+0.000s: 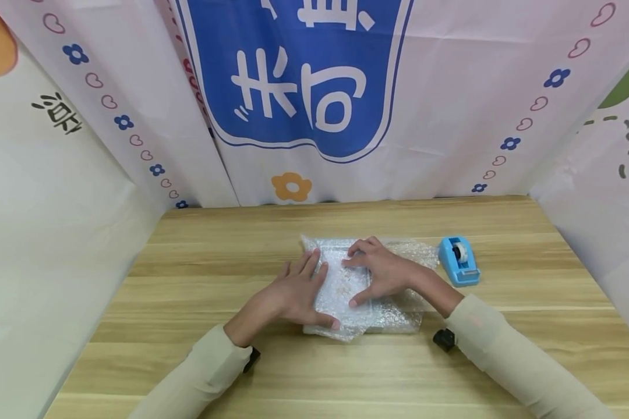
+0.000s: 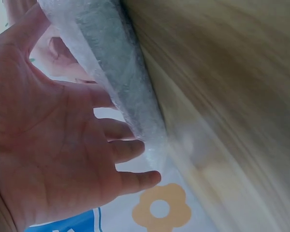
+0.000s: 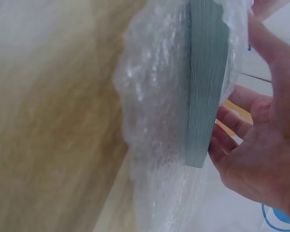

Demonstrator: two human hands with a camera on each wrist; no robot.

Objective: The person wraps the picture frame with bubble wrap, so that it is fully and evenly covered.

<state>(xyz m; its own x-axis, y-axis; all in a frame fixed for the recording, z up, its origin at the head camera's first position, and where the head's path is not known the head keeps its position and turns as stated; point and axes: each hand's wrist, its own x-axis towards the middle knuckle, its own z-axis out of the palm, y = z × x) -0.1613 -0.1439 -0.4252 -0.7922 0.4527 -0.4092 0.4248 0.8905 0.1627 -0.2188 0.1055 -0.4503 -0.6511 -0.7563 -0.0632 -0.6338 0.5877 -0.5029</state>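
Note:
A flat rectangular item with a grey-green edge [image 3: 205, 87], perhaps a picture frame, lies on the table under bubble wrap [image 1: 340, 291]. One flap covers its left part, and loose wrap stretches to the right. My left hand [image 1: 296, 294] rests on the wrapped left side, its fingers spread and straight. On top, near the middle, my right hand [image 1: 385, 270] touches the wrap with bent fingers and thumb wide apart. The right wrist view shows the item's right edge uncovered beside that hand. In the left wrist view, wrap [image 2: 111, 58] covers the near edge.
A blue tape dispenser [image 1: 458, 262] with a roll of clear tape stands right of the bubble wrap. The wood-grain table [image 1: 215, 250] is bordered by printed cloth walls [image 1: 440, 128] at the back and sides.

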